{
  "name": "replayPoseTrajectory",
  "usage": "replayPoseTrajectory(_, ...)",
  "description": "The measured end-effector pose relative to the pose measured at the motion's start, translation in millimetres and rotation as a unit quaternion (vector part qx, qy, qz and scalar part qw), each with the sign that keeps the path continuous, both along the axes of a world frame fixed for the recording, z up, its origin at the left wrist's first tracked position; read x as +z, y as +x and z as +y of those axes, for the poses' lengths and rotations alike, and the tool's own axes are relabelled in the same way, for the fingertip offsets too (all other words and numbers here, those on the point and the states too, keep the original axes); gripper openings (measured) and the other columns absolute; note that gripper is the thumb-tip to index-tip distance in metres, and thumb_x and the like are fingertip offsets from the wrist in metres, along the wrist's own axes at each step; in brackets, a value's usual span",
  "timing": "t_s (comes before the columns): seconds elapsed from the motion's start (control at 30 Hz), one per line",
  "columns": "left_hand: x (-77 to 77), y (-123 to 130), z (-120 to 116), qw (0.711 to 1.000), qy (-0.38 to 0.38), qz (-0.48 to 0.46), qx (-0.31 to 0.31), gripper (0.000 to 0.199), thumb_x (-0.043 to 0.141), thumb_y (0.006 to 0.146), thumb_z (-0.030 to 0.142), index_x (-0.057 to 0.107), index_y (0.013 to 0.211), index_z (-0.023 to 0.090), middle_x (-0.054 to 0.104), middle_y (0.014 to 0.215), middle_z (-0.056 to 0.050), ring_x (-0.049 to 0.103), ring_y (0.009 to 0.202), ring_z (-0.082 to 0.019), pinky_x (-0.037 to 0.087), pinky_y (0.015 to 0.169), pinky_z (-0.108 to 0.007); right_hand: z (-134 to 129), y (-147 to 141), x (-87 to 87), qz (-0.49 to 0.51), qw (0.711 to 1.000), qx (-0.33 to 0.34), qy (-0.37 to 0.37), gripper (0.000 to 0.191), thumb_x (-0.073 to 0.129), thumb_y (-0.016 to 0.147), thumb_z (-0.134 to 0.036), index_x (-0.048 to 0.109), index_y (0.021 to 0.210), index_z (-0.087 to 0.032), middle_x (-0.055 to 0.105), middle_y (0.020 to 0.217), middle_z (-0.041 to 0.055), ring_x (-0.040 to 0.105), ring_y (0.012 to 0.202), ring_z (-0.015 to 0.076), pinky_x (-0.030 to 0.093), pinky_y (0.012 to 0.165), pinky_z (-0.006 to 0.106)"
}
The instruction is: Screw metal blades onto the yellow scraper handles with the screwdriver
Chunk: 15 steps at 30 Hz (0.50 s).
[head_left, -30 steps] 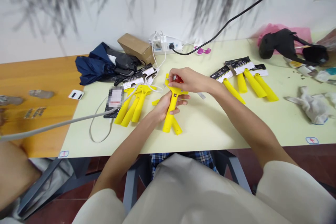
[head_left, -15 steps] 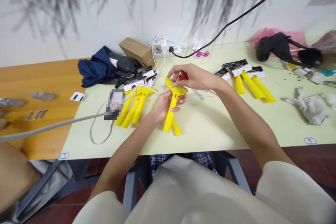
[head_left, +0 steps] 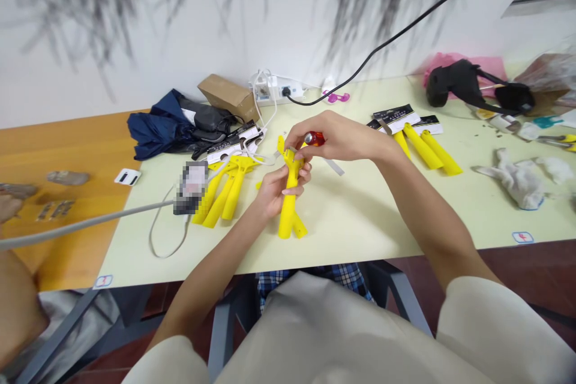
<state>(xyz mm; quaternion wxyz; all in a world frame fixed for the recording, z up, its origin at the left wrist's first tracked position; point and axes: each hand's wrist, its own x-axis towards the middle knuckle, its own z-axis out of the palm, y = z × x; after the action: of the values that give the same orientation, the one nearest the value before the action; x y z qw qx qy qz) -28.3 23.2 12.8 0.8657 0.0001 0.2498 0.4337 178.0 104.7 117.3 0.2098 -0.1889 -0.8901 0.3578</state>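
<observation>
My left hand [head_left: 275,191] is wrapped round a yellow scraper-like tool [head_left: 288,210], its handle pointing toward me and its head up. At the tool's head, my right hand [head_left: 317,137] has its fingertips pressed together, with a red screwdriver-like handle [head_left: 315,138] held in the same hand. Whatever the right fingertips pinch at the head is too small to make out. Beneath the held tool another yellow handle [head_left: 299,228] lies on the table. A thin grey metal strip [head_left: 333,166] rests just right of my hands.
Yellow tools [head_left: 222,198] lie left of my hands; packaged ones [head_left: 423,147] lie right. Behind are a cardboard box [head_left: 228,96], a power strip [head_left: 275,90], and a dark blue umbrella [head_left: 155,124]. White gloves [head_left: 522,183] lie right. Another person's arm shows at far left.
The yellow tool has turned in my left hand, so its head now appears narrower. My right hand stays at the head, its red handle now more visible. The whole view has shifted slightly.
</observation>
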Motion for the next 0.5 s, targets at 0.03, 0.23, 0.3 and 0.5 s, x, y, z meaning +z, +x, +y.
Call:
replayPoseTrajectory(0.03,-1.7,-0.1,-0.5,1.0,0.009,0.011,0.007,0.033,0.054,0.106,0.012,0.065,0.135,0.021,0.072,0.104,-0.012,0.075,0.082,-0.015,0.039,0.041,-0.009,-1.4,0.4,1.2,-0.002,1.0,0.0,-0.001,0.019,0.07,0.097,-0.011,0.082,0.11,-0.019,0.083,0.104,0.004,0.071,0.086,0.0177,0.052,0.079,0.031)
replayPoseTrajectory(0.23,-3.2,0.7,-3.3,0.998,0.052,0.033,0.022,0.03,0.061,0.102,0.007,0.066,0.127,0.023,0.074,0.097,-0.006,0.078,0.082,-0.012,0.034,0.041,-0.008,-8.3,9.0,16.1,0.002,1.0,-0.025,0.005,0.011,0.073,0.104,-0.024,0.081,0.111,-0.021,0.083,0.112,0.0064,0.073,0.097,0.021,0.054,0.082,0.033)
replayPoseTrajectory(0.3,-1.7,0.8,-3.6,0.996,0.064,0.051,0.025,0.032,0.065,0.101,0.008,0.066,0.128,0.025,0.074,0.095,-0.005,0.077,0.08,-0.012,0.034,0.043,-0.009,-11.4,13.8,23.1,0.005,0.998,-0.059,0.02,0.013,0.074,0.106,-0.031,0.08,0.111,-0.021,0.083,0.11,0.0066,0.073,0.096,0.0213,0.053,0.08,0.033)
replayPoseTrajectory(0.5,1.7,-6.9,4.6,0.989,0.106,0.088,0.062,0.022,0.07,0.1,0.006,0.068,0.113,0.024,0.074,0.095,-0.003,0.076,0.079,-0.011,0.039,0.046,-0.01,-21.7,24.9,34.0,0.022,0.982,-0.187,0.026,0.026,0.071,0.111,-0.048,0.072,0.121,-0.023,0.075,0.082,-0.0004,0.063,0.07,0.017,0.045,0.068,0.031)
